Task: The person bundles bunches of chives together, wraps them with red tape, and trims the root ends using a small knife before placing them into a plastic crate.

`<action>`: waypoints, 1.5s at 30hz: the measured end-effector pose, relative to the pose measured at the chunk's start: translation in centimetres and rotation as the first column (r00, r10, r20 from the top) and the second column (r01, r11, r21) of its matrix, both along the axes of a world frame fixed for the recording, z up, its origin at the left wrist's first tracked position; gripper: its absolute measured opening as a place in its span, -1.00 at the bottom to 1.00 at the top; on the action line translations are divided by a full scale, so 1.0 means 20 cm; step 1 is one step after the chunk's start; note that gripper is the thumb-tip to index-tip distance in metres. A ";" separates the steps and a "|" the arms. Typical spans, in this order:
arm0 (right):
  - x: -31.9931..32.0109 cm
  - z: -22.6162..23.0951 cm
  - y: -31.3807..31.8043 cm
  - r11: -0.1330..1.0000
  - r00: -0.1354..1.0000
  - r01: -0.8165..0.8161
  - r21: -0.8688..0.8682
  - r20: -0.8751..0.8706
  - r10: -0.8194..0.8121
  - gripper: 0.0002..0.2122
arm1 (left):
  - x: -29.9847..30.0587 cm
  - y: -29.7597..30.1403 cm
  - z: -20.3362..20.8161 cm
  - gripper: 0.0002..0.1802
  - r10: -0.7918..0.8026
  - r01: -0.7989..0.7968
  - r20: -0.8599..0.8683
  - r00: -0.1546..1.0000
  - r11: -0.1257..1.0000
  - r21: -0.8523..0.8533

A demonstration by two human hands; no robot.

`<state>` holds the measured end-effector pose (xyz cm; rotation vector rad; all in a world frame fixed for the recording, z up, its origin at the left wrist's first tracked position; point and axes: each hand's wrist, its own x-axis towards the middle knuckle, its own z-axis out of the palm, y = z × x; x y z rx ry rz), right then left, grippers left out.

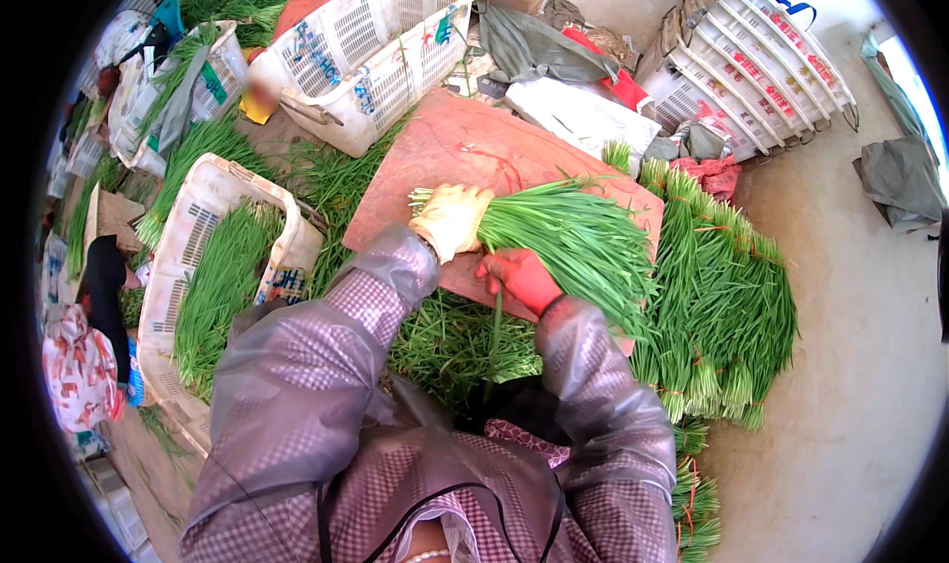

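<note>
White plastic crate (164, 306) with loose chives (222, 296) stands leftmost, and a second slotted crate (381, 98) sits beyond the far-left corner of the red-topped desk (425, 143). The cream-gloved left hand (453, 219) is closed around a bundle of garlic chives (568, 227) near its stem ends; the leaves fan across the desk to its right edge. At the near edge, the red-gloved right hand (519, 276) has its fingers narrowed, apparently pinching a loose blade (496, 318). This looks like tidying the bundle; the next move seems to call for a steady left grip while that blade is drawn clear. Rightward, tied bundles (722, 286) lie in rows, stacked crates (751, 59) behind, pale floor (840, 316) outermost.
</note>
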<state>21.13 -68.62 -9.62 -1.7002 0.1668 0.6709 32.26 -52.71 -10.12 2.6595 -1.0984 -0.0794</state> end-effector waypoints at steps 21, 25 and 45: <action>0.13 0.10 -0.93 0.790 0.786 0.557 -0.255 0.470 -0.402 -0.79 | -0.02 -0.01 0.04 -0.15 -0.003 0.004 -0.017 1.000 0.997 0.074; 0.15 0.30 -0.66 0.919 0.936 0.142 -0.367 0.351 -0.005 -0.78 | -0.04 0.01 0.06 -0.15 0.040 -0.038 -0.038 0.998 0.997 0.060; 0.28 -0.02 -0.74 0.768 0.756 0.624 -0.146 0.361 -0.546 -0.82 | -0.02 -0.05 0.06 -0.22 -0.012 0.014 -0.030 0.999 0.997 0.075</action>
